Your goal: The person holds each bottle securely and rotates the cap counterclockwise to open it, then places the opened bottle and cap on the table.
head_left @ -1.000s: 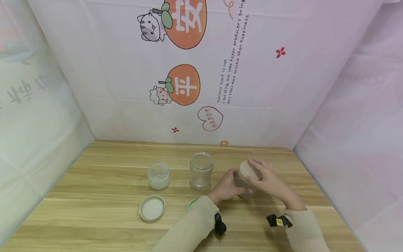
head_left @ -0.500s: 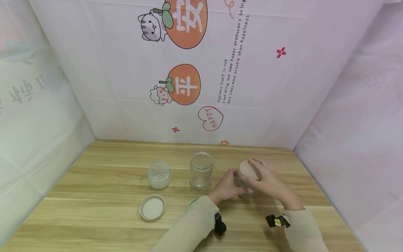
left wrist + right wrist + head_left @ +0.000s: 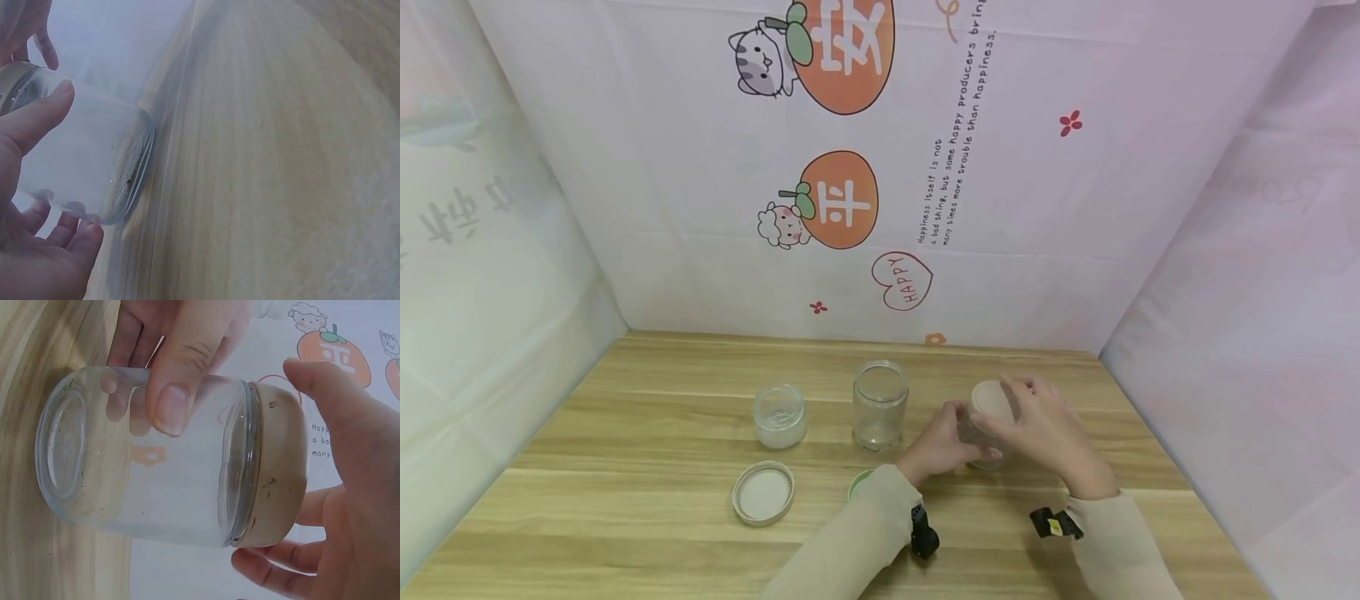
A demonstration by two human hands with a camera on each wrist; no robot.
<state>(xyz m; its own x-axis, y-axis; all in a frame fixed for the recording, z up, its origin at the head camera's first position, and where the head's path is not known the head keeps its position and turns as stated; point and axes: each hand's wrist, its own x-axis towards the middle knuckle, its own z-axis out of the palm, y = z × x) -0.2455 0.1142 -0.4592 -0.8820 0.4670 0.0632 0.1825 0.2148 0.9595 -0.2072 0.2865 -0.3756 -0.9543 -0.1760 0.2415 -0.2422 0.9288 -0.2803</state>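
Note:
A clear glass jar stands at the right of the table, with a beige lid on its mouth. My left hand holds the jar body from the left, thumb on the near side and fingers round the far side. From above and the right, my right hand grips the lid, its thumb and fingers spread to either side of the rim. Through the glass in the right wrist view, the inside of the jar looks empty.
Left of the hands stands a tall lidless glass jar, then a short lidless jar. A loose beige lid lies in front. Something round and green is partly hidden by the left sleeve. White printed cloth encloses the table.
My right hand has turned slightly about the lid, and its wrist has shifted a little to the left. The left hand and the jar have stayed in place.

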